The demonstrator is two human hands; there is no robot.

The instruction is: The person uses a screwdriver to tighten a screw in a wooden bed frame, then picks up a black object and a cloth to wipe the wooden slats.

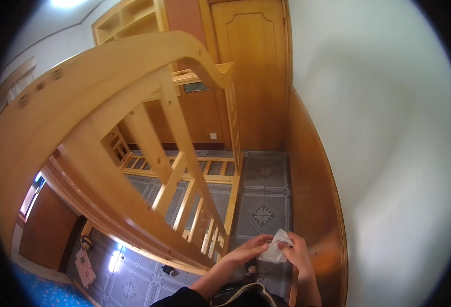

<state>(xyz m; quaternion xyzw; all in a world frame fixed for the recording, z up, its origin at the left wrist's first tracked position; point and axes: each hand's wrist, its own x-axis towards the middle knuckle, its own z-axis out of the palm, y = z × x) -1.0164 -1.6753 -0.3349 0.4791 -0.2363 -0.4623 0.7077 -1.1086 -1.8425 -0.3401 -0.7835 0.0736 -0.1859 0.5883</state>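
A thin, white, crumpled piece that looks like a tissue (272,254) is held between my two hands, low in the view and right of centre. My left hand (250,249) pinches its left side with bent fingers. On the other side, my right hand (298,253) grips it, the thumb pressed across its face. Whether anything is folded inside it cannot be seen. Below my hands are a dark bag or garment with a pale zip edge (251,297) and part of a foot.
A wooden bunk-bed frame (172,112) with a curved rail fills the left and centre. Along the right runs a white wall with wood panelling (315,189). A wooden door (251,66) stands at the far end. Patterned grey tiles (262,215) cover the floor; a pink sheet (85,267) lies there.
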